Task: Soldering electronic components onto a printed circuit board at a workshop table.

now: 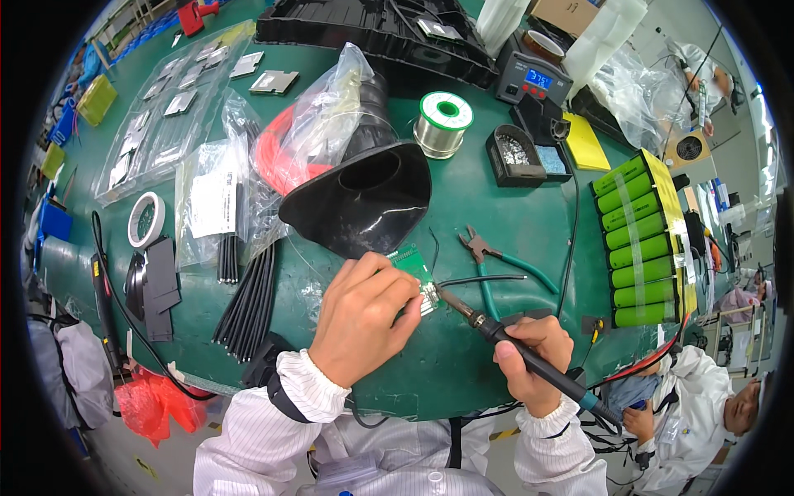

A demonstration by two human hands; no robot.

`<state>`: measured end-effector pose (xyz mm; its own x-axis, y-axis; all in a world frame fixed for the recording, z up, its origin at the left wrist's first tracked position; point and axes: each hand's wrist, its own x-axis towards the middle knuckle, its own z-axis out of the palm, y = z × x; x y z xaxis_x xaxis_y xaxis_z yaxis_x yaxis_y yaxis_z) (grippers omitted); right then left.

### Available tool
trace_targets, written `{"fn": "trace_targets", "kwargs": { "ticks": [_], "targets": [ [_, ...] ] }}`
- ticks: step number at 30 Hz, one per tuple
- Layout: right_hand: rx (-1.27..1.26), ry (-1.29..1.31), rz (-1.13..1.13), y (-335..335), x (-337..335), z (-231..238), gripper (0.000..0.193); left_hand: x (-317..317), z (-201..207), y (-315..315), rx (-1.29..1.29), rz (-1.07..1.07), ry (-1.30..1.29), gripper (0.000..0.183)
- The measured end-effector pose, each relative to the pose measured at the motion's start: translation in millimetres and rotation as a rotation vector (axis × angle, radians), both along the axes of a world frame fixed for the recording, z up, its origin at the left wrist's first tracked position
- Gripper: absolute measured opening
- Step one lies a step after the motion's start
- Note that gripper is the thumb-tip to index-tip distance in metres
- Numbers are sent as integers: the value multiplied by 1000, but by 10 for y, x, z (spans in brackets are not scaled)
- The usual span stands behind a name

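Your green circuit board sits just this side of the black funnel hood, presumably for fume capture. Your left hand pinches it, likely for steadiness; your right hand wraps the soldering iron, tip at the board. A solder spool stands beyond the hood.

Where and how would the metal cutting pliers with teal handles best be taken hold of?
Likely by both teal handles of the pliers, coming from the person's near right side: the handles splay toward the person, while the metal head points away. A thin black cable crosses the left handle, so pinching it should be avoided.
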<state>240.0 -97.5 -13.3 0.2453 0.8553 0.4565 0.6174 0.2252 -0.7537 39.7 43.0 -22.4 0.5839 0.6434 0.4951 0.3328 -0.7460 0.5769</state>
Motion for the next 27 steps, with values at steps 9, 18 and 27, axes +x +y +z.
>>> {"fn": "trace_targets", "kwargs": {
  "ticks": [9, 18, 27],
  "targets": [
    [10, 19, 10, -5, 4, -31, 26, 4, -20, -13, 8, -4, -4, 15],
    [11, -25, 30, -1, 2, -12, 26, 26, -39, -27, 48, -13, -22, 14],
    [42, 52, -30, -48, 2, -49, 26, 20, -24, -27, 22, -16, 1, 17]
  ]
}}
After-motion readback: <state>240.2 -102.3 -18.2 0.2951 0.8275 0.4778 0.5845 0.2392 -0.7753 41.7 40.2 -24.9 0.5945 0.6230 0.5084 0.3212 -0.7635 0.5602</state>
